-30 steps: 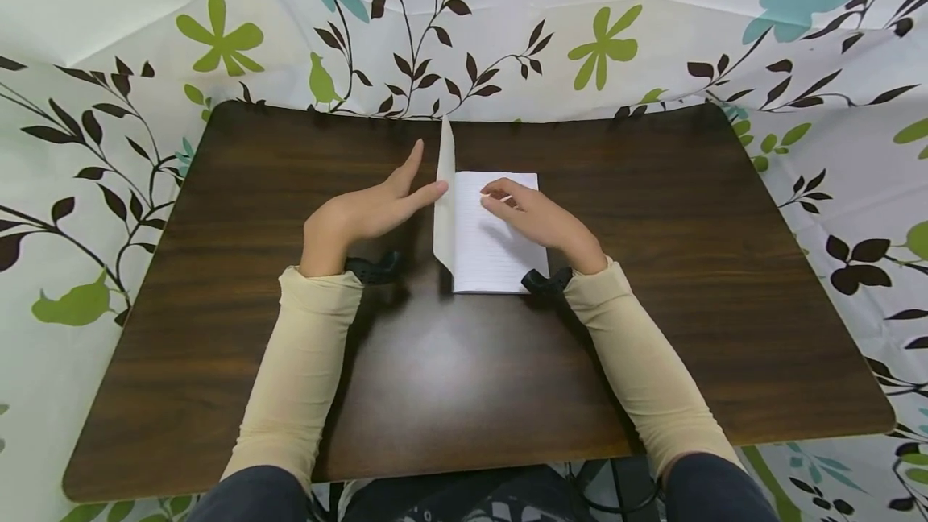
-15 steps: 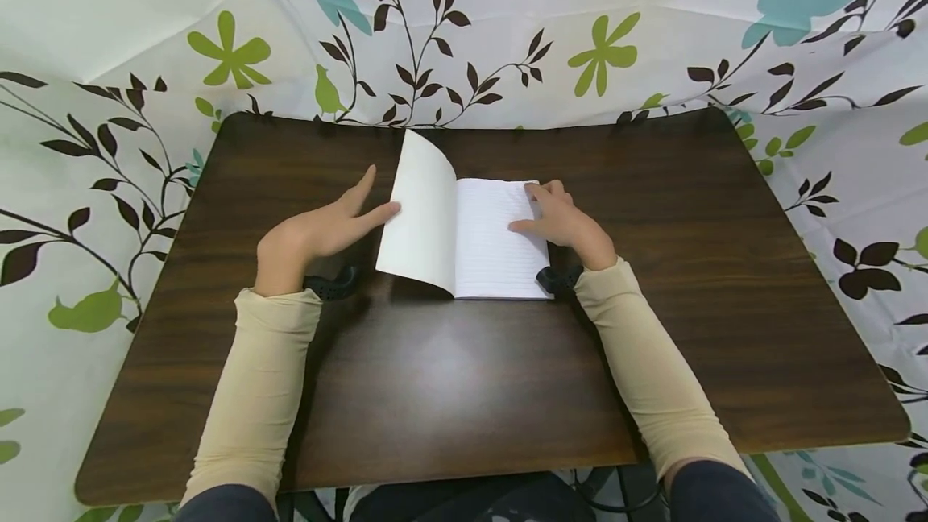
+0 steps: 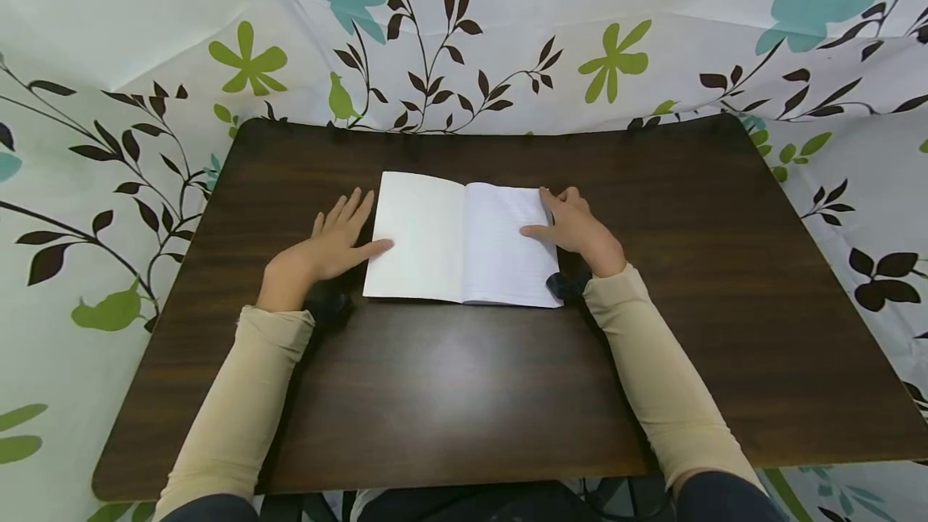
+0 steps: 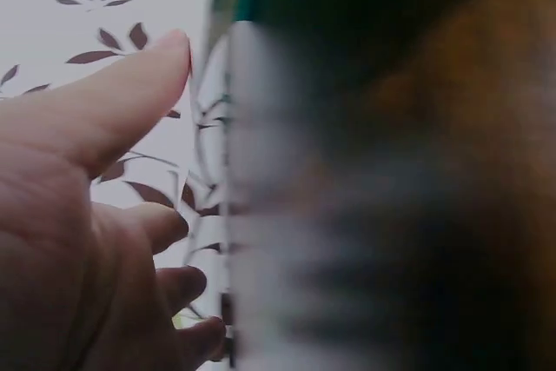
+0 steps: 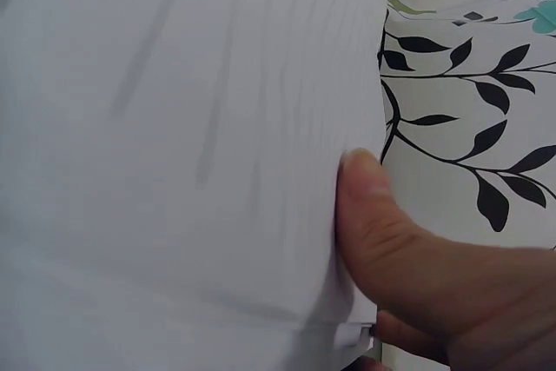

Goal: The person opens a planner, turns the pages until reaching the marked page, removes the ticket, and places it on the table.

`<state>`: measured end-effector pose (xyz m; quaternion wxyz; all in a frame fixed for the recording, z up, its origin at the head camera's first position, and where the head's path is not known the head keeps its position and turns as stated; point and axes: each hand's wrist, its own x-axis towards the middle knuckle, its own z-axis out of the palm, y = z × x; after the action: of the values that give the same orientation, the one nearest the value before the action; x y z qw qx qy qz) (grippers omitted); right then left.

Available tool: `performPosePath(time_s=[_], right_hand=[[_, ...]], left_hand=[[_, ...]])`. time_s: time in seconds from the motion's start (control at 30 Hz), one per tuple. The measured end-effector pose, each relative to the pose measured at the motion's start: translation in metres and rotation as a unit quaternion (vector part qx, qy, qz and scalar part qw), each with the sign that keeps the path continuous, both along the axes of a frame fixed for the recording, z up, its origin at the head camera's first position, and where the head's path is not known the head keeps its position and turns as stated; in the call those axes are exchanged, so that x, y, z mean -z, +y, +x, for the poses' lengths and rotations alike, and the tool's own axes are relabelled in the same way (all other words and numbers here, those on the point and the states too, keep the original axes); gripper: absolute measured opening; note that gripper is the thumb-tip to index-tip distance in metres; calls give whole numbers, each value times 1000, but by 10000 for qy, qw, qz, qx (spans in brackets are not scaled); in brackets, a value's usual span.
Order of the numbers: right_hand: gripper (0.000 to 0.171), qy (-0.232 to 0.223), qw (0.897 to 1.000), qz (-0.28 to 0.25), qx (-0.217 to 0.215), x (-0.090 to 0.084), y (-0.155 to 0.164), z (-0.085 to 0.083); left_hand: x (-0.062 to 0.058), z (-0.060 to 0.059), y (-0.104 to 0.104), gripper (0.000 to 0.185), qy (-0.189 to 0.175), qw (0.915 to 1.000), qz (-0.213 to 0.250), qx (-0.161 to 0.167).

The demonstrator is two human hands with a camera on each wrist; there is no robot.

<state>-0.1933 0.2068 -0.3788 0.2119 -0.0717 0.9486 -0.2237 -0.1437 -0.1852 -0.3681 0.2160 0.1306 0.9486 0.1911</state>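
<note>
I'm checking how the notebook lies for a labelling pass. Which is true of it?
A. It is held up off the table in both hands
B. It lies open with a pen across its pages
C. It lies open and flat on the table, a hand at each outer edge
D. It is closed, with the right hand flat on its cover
C: the notebook lies open and flat on the table, with the left hand touching its left edge and the right hand at its right edge.

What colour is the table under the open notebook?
Dark brown wood grain; the table shows best in the head view, under the white notebook.
</note>
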Motion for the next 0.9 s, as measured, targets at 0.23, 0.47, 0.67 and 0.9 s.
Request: performPosePath(time_s=[0.23, 0.47, 0.67, 0.9], right_hand=[[89, 145, 9995, 289, 16, 4, 1, 3], [74, 649, 9938, 898, -43, -2, -8, 4], [59, 1268, 9865, 1030, 77, -4, -21, 7], [50, 978, 9945, 280, 241, -3, -19, 7]], left_hand=[[20, 4, -2, 87, -93, 9994, -62, 339], [24, 6, -10, 85, -24, 9993, 90, 360], [26, 6, -13, 87, -19, 9992, 234, 323], [27, 2, -12, 89, -39, 9991, 269, 317]])
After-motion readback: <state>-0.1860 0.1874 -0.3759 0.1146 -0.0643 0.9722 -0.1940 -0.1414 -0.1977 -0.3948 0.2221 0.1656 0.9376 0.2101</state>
